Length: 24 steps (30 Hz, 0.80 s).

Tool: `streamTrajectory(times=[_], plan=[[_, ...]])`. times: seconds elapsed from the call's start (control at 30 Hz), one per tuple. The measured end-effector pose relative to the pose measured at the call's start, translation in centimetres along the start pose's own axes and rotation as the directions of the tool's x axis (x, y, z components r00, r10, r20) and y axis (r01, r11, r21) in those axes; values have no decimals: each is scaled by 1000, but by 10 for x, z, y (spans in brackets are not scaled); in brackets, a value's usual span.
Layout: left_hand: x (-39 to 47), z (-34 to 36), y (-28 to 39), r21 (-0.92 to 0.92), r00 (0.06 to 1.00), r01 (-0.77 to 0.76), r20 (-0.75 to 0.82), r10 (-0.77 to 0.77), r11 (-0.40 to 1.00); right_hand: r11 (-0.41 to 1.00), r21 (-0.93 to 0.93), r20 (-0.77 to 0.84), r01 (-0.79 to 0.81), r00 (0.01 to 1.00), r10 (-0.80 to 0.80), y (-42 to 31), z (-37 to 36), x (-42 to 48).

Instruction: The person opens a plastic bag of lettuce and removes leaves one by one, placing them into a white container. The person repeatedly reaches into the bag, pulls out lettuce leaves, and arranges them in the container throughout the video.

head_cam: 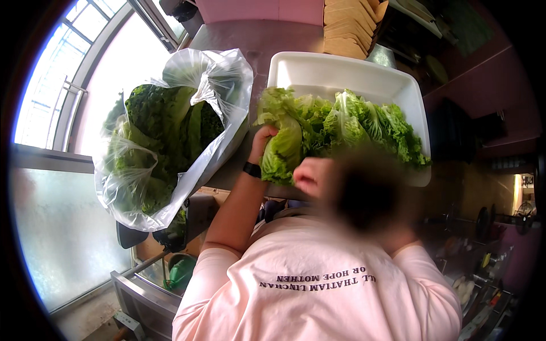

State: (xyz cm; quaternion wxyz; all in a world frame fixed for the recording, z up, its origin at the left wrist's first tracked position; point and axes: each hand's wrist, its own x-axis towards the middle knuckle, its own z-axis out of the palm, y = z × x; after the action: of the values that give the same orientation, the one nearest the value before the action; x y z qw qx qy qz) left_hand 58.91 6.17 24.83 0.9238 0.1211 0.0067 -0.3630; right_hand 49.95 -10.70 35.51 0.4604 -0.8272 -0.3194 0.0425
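My left hand (261, 140), with a black band on the wrist, grips the side of a head of green leafy lettuce (281, 147). That head is at the near left corner of a white plastic tub (347, 68). By its lower end is my right hand (313, 175), its fingers curled; whether they hold anything is unclear. A dark blur covers much of the right forearm. More lettuce heads (352, 119) lie side by side in the tub. Left of it, a clear plastic bag (230, 85) gapes around darker green lettuce leaves (164, 128).
A grey tabletop (260, 36) lies under the tub and extends behind it. Stacked brown cardboard pieces (347, 30) stand at the tub's far edge. A window (64, 85) is at far left. Below the bag are a metal frame (145, 294) and a green container (181, 273).
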Motion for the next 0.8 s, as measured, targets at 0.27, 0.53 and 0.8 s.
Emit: streamTrajectory(times=[0.27,0.53,0.8], plan=[[5,0,4,-119,997,44,65,-37,992,983,100,-418,-154,890,182,5,-22,6],[8,11,-2,-74,1000,15,23,-14,997,977,-74,-352,-202,922,164,3,-18,10],[15,3,-1,-57,999,-52,-11,51,997,978,-120,-233,-172,962,141,4,-7,5]])
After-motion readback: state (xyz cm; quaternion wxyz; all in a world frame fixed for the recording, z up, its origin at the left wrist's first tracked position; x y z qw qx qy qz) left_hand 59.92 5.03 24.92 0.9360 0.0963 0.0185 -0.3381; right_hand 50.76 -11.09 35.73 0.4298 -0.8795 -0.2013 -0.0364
